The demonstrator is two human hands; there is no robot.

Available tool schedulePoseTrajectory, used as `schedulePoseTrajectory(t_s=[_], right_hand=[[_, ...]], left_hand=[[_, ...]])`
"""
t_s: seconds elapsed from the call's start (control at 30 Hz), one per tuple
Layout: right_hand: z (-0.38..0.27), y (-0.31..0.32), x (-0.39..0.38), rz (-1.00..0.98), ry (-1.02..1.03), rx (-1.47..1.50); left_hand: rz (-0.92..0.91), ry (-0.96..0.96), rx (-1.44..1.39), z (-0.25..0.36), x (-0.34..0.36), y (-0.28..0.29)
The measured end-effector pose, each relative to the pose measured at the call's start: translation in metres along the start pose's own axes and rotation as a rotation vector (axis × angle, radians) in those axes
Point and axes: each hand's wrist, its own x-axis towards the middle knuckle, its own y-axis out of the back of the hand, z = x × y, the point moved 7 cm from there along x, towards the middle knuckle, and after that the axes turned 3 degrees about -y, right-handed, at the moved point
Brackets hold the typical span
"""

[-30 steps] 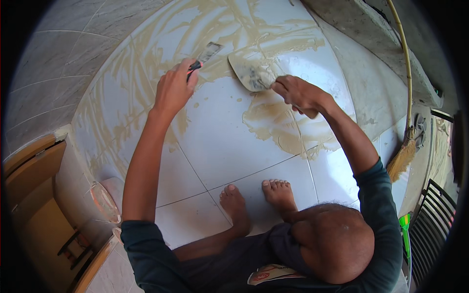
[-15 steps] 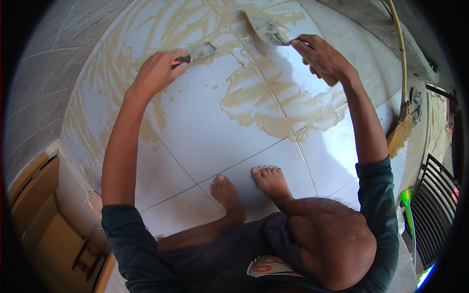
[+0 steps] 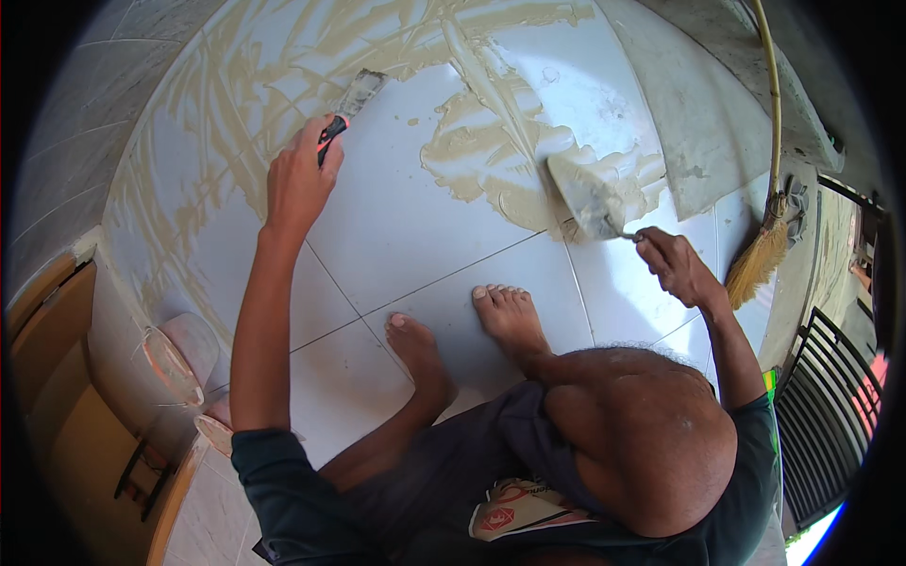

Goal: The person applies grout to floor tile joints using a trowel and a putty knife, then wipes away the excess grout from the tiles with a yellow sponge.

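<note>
My left hand (image 3: 300,184) is closed round the black and red handle of a putty knife (image 3: 362,89), its flat blade smeared with grout. That blade lies over the spread on the left part of the floor. In my right hand (image 3: 676,268) is the handle of a trowel (image 3: 587,196), its broad blade coated with grout. The trowel's blade rests on or just above the floor, at the right lower end of a patch of beige grout (image 3: 462,156). White floor tiles (image 3: 415,236) lie beneath, and streaky grout covers a tile joint running away from my feet.
On the left, white buckets (image 3: 193,344) stand by a wooden cabinet (image 3: 57,349). A straw broom (image 3: 758,259) leans along the right side, near a black slatted rack (image 3: 830,406). My bare feet (image 3: 510,316) are on the tiles between my arms.
My right hand has drawn the trowel down toward me along the joint, leaving a smoothed band of grout. My left hand with the putty knife has shifted slightly left and nearer.
</note>
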Motion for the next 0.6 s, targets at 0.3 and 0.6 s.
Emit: schedulePoseTrajectory(t_s=[0.3,0.6], right_hand=[[-0.063,0.062,0.032,0.413,0.367,-0.060],[-0.039,0.028,0.064,0.235,0.532,-0.223]], left_hand=[[-0.232,-0.276,-0.098,0.117,-0.030,-0.089],[-0.185,-0.362,-0.047,0.145,-0.039,-0.013]])
